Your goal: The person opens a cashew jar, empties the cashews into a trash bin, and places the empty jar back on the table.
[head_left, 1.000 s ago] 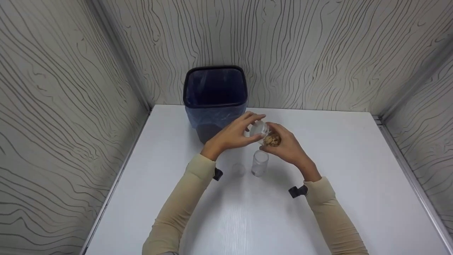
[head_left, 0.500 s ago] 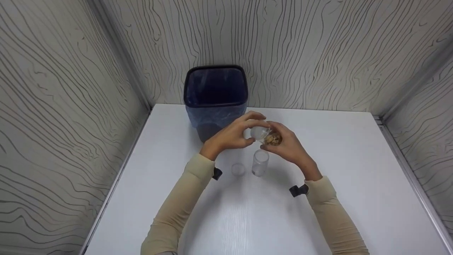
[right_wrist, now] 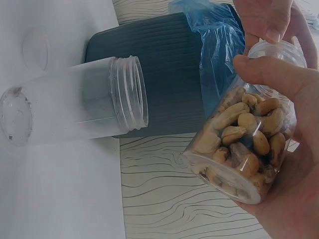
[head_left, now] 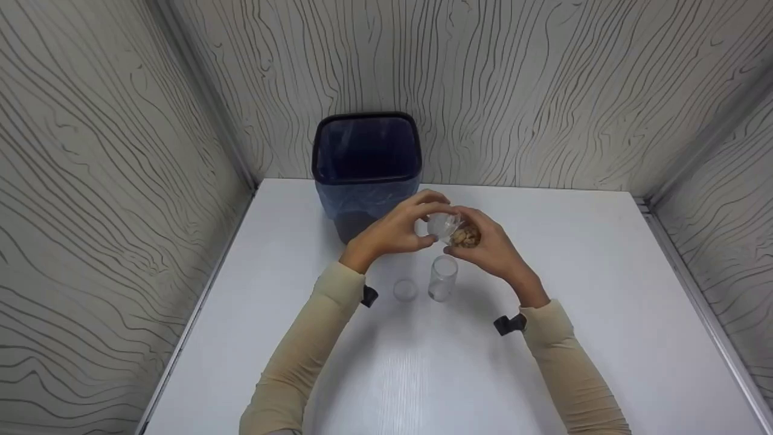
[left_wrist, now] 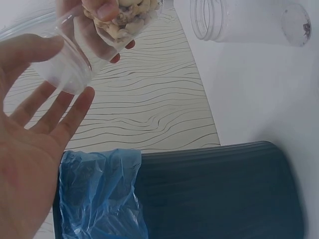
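My right hand grips a clear plastic jar packed with cashews, held above the table and tilted with its mouth to the left. Around the clear lid at that mouth curl the thumb and fingers of my left hand. In the left wrist view the lid sits between thumb and fingertips. Below the hands, a second clear jar stands upright without a lid, a few dark specks at its bottom in the right wrist view. A loose clear lid lies flat to its left.
A dark bin lined with a blue bag stands at the back of the white table, just behind my left hand. Wood-grain panels close in the back and both sides.
My left fingers have shifted their hold round the lid, the index finger coming over its top and the thumb moving lower left. The right hand and its jar have hardly moved.
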Available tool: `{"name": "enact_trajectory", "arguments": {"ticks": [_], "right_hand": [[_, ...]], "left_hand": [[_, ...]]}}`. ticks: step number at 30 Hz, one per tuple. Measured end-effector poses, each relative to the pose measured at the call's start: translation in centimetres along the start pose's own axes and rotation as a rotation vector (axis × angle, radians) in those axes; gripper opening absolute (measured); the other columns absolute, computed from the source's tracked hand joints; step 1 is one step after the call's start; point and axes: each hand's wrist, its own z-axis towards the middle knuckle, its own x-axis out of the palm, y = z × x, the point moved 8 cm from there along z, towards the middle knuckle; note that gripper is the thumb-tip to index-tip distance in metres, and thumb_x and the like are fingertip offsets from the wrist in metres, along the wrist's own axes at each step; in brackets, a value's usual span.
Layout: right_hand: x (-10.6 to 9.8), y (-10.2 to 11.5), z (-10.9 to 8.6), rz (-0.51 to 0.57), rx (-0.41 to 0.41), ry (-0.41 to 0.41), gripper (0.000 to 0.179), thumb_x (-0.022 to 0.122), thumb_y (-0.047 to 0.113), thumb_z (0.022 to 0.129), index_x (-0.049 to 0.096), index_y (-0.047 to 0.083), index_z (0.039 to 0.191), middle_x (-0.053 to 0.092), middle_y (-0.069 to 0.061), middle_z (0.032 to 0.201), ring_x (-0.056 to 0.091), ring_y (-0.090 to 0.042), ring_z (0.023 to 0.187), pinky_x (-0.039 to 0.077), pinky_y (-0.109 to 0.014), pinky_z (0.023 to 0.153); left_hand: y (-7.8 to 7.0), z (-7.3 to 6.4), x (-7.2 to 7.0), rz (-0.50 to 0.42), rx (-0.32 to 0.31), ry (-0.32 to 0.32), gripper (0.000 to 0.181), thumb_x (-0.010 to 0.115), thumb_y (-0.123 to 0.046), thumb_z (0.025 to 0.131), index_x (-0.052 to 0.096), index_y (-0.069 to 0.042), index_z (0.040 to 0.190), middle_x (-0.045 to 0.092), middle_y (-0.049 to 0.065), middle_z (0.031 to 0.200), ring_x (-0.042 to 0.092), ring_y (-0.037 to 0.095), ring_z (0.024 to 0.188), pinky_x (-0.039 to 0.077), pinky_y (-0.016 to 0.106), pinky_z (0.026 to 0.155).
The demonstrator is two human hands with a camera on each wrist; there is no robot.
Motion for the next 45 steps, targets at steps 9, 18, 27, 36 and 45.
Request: {"name": "enact_trajectory", "arguments": {"ticks": [9, 18, 27, 36, 45], "right_hand": [[0.1, 0.1, 0.0, 0.006, 0.0, 0.005, 0.079, 0.09, 0.021, 0.088, 0.052, 0.021, 0.157, 0.059, -0.012, 0.149, 0.061, -0.034, 0.131, 0.053, -0.057, 0.109], [-0.3, 0.2, 0.2, 0.015, -0.005, -0.012, 0.076, 0.09, 0.02, 0.088, 0.053, 0.021, 0.155, 0.062, -0.008, 0.145, 0.062, -0.031, 0.129, 0.052, -0.055, 0.109], [-0.5, 0.1, 0.3, 0.019, -0.019, -0.018, 0.077, 0.09, 0.018, 0.087, 0.053, 0.019, 0.155, 0.065, -0.013, 0.136, 0.066, -0.03, 0.121, 0.056, -0.053, 0.102], [-0.9, 0.3, 0.4, 0.02, -0.018, -0.021, 0.076, 0.09, 0.016, 0.087, 0.053, 0.015, 0.154, 0.063, -0.013, 0.141, 0.065, -0.036, 0.126, 0.055, -0.055, 0.106], [-1.3, 0.6, 1.0, -0.009, -0.009, -0.012, 0.076, 0.09, 0.018, 0.087, 0.053, 0.017, 0.153, 0.064, -0.009, 0.14, 0.065, -0.031, 0.125, 0.055, -0.053, 0.105]], "left_hand": [[0.3, -0.1, 0.0, -0.009, -0.018, 0.002, 0.054, 0.078, -0.004, 0.092, 0.066, -0.012, 0.145, 0.055, 0.015, 0.15, 0.059, 0.028, 0.133, 0.058, 0.033, 0.096], [0.3, -0.2, -0.5, -0.037, -0.017, -0.014, 0.055, 0.079, -0.004, 0.093, 0.065, -0.012, 0.145, 0.056, 0.014, 0.148, 0.058, 0.026, 0.133, 0.061, 0.038, 0.097], [0.6, -0.5, -0.7, -0.049, -0.028, -0.037, 0.052, 0.081, -0.007, 0.092, 0.064, -0.006, 0.141, 0.056, 0.014, 0.147, 0.06, 0.027, 0.133, 0.06, 0.034, 0.099], [1.1, -0.8, -0.7, -0.045, -0.051, -0.068, 0.052, 0.081, -0.008, 0.092, 0.06, -0.003, 0.139, 0.059, 0.014, 0.141, 0.065, 0.025, 0.128, 0.06, 0.029, 0.101], [1.5, -1.1, -1.3, -0.104, -0.093, -0.095, 0.056, 0.079, -0.008, 0.091, 0.053, 0.003, 0.14, 0.06, 0.021, 0.138, 0.064, 0.032, 0.131, 0.056, 0.041, 0.111]]}}
